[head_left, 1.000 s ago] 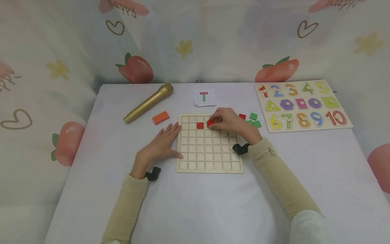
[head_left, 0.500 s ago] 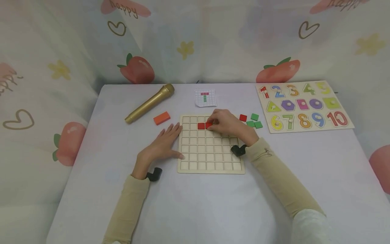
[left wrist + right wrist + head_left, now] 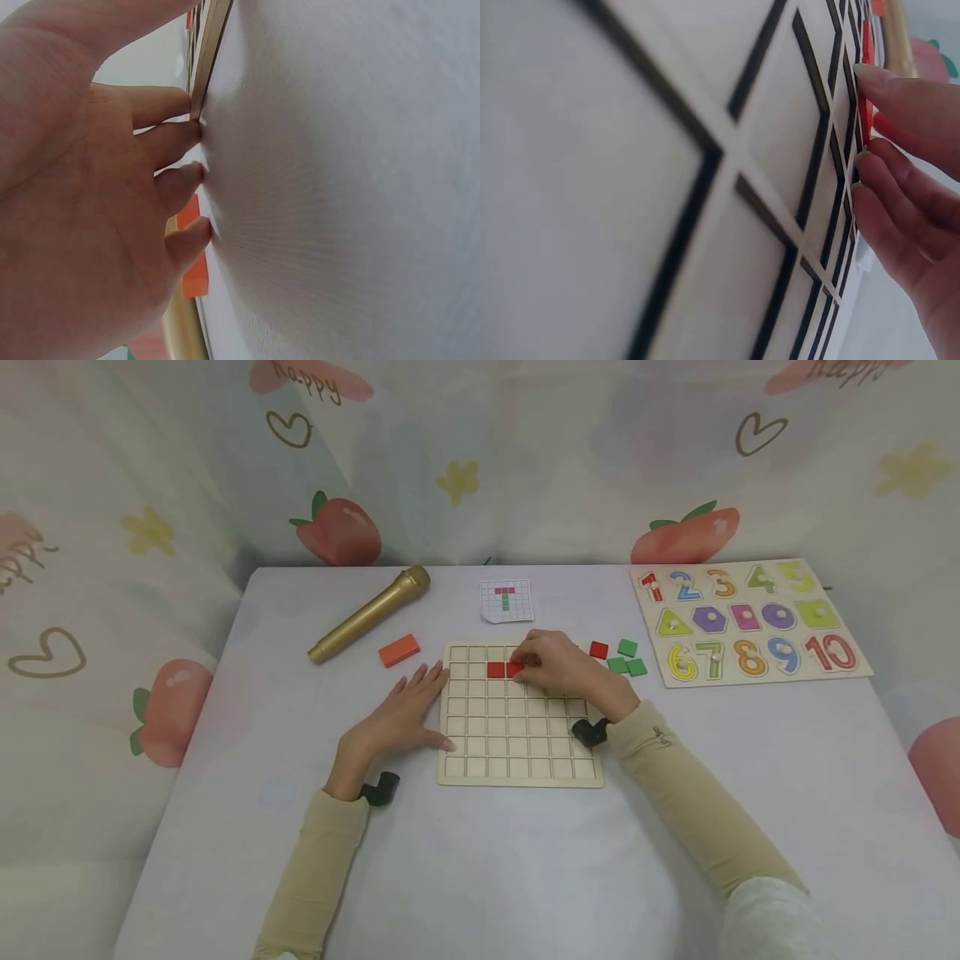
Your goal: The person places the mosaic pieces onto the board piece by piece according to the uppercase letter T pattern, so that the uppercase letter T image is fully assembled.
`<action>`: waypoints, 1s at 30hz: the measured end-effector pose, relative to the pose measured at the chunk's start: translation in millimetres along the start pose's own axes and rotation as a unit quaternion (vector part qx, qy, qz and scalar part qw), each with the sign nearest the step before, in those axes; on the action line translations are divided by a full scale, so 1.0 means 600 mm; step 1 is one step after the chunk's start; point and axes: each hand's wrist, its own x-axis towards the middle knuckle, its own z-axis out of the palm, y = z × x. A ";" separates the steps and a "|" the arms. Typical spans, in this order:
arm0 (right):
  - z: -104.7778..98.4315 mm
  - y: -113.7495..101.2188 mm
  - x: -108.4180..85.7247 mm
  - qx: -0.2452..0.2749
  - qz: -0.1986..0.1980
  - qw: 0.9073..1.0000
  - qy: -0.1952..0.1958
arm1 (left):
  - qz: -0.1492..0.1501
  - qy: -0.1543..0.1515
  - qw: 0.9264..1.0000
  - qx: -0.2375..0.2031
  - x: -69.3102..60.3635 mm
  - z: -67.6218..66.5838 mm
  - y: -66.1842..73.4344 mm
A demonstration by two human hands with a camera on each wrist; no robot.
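Observation:
A pale wooden grid board [image 3: 507, 747] lies flat on the white table. One red square tile [image 3: 495, 670] sits in its second row. Just right of it is a second red tile [image 3: 513, 669], pinched between thumb and fingers of my right hand [image 3: 561, 664]. The right wrist view shows that pinched tile [image 3: 867, 112] low against the grid; whether it is fully seated is hard to tell. My left hand [image 3: 393, 717] rests with spread fingers along the board's left edge, and the left wrist view has its fingertips [image 3: 187, 180] on the tabletop and board edge.
Loose green tiles [image 3: 627, 647] and a red tile [image 3: 598, 650] lie right of the board. Farther right is a number-and-shape puzzle [image 3: 750, 627]. A T-pattern card [image 3: 491, 610], a gold microphone [image 3: 367, 617] and an orange block [image 3: 398, 650] are behind and left.
My right hand has brought the second red tile slightly left and down, against the first one. During the last half second it has barely moved. The left hand stays in place.

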 end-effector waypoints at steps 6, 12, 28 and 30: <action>-0.003 0.009 -0.009 0.017 0.016 1.000 0.011 | -0.003 -0.004 1.000 0.002 0.000 -0.002 0.002; -0.015 0.028 -0.031 0.029 0.033 0.998 0.039 | -0.001 -0.005 1.000 0.004 0.000 -0.003 0.003; -0.050 0.080 -0.090 0.011 0.073 0.994 0.084 | 0.002 -0.005 1.000 0.004 0.003 -0.002 0.003; -0.053 0.086 -0.093 0.006 0.080 0.994 0.081 | -0.006 -0.007 1.000 -0.001 0.002 -0.001 0.003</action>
